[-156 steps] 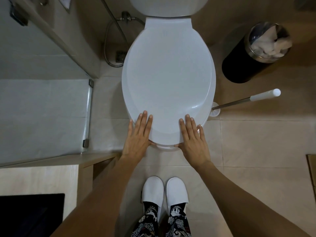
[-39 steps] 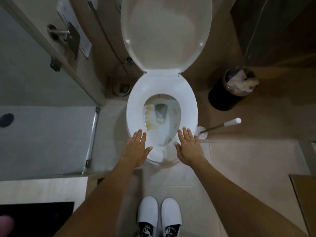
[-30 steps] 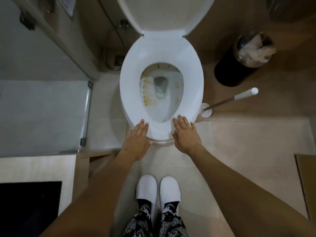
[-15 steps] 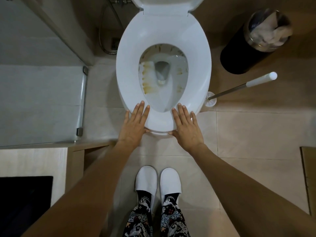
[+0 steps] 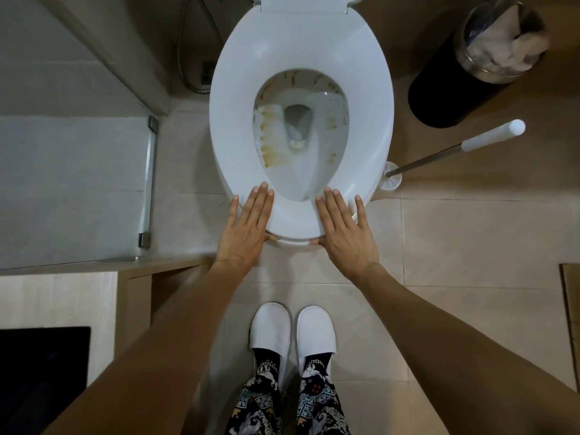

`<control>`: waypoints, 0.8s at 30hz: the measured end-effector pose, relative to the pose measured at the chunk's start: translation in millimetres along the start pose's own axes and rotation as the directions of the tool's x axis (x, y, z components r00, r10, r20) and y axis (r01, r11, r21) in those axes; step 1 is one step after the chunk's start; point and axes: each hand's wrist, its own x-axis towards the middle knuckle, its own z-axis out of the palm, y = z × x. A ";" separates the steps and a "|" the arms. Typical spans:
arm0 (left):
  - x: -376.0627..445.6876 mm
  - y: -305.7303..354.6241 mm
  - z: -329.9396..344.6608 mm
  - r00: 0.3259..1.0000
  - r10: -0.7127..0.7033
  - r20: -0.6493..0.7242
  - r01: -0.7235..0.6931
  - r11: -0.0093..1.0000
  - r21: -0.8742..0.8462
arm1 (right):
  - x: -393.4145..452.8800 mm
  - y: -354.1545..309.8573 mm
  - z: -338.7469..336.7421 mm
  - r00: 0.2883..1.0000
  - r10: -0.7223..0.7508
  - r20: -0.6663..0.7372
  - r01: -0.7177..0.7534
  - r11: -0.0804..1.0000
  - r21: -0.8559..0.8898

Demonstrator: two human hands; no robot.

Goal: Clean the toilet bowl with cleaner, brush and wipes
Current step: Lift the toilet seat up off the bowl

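- Both hands, left hand [image 5: 246, 229] and right hand [image 5: 345, 232], lie flat, fingers straight, on the toilet seat [image 5: 301, 215] front, probably to lift it.
- Brush [image 5: 455, 149] waits beside the stained bowl [image 5: 276, 146].

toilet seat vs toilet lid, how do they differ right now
The toilet seat lies down flat on the bowl; the toilet lid is raised behind it. The seat is a ring with an open middle showing the stained bowl; the lid looks solid. The left hand and right hand rest flat on the seat's front, not on the lid. Both are white.
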 end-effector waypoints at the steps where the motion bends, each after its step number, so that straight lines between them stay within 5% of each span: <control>1: 0.3 0.5 0.9 1.000 0.014 -0.016 -0.014 1.000 0.006 | -0.7 -0.4 1.5 1.000 0.004 -0.009 -0.004 1.000 -0.005; 12: -4.5 -17.6 -29.1 0.993 0.036 -0.117 -0.062 0.972 -0.228 | -8.1 9.6 -32.7 0.997 0.031 -0.064 -0.024 0.994 0.104; 24: 28.0 -125.1 -190.4 0.982 0.126 -0.140 -0.185 0.786 -0.590 | 29.3 79.7 -206.2 0.992 0.012 -0.123 0.023 0.960 0.280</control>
